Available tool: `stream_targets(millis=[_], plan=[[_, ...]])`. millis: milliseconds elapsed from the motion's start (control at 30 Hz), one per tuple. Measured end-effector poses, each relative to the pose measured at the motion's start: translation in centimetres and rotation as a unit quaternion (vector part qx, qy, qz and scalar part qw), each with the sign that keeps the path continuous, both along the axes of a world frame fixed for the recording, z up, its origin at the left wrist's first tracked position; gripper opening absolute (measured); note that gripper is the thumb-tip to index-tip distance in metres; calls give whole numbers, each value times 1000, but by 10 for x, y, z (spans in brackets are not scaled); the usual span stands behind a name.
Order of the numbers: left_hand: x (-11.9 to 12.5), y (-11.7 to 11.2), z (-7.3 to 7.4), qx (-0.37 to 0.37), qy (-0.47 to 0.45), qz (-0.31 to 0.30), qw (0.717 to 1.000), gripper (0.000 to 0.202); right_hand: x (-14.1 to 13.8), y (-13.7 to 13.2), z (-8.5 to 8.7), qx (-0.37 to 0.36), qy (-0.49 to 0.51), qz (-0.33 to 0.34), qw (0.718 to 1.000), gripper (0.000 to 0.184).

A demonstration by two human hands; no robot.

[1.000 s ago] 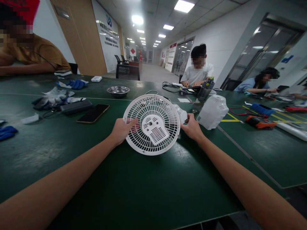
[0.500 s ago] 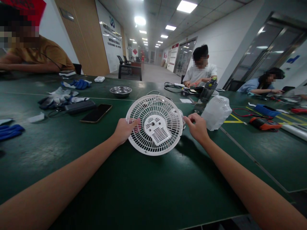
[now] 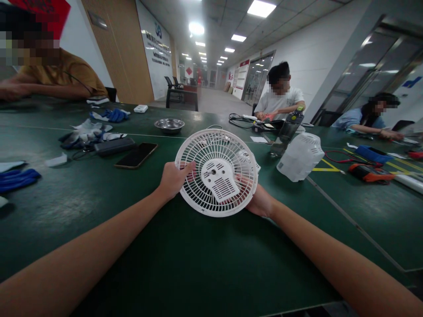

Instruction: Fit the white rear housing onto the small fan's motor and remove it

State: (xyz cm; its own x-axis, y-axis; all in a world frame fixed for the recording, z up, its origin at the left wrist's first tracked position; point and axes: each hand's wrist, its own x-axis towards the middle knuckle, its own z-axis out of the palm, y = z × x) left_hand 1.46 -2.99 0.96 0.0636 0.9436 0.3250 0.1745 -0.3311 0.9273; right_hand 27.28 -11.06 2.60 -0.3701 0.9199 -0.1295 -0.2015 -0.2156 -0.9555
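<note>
Fan grille point(image 3: 211, 203) | left fingers point(image 3: 189, 167) clamped on rim | right hand point(image 3: 261, 201) behind, cannot tell fingers' hold

Wall lettering point(image 3: 161, 49) and black chairs point(image 3: 169, 83) suggest an office.

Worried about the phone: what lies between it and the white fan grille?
In the head view, between the phone and the white fan grille lie green tabletop and the left hand, gripping the grille.
</note>
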Motion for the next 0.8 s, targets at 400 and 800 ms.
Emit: stream_targets(millis=[400,800], plan=[[6,-14,14,41,-1,67,997,22,-11,-4,-2,17,55,-19,998,38],[0,14,-6,-73,-143,-40,986,61,-12,-1,6,145,14,-218,965,49]])
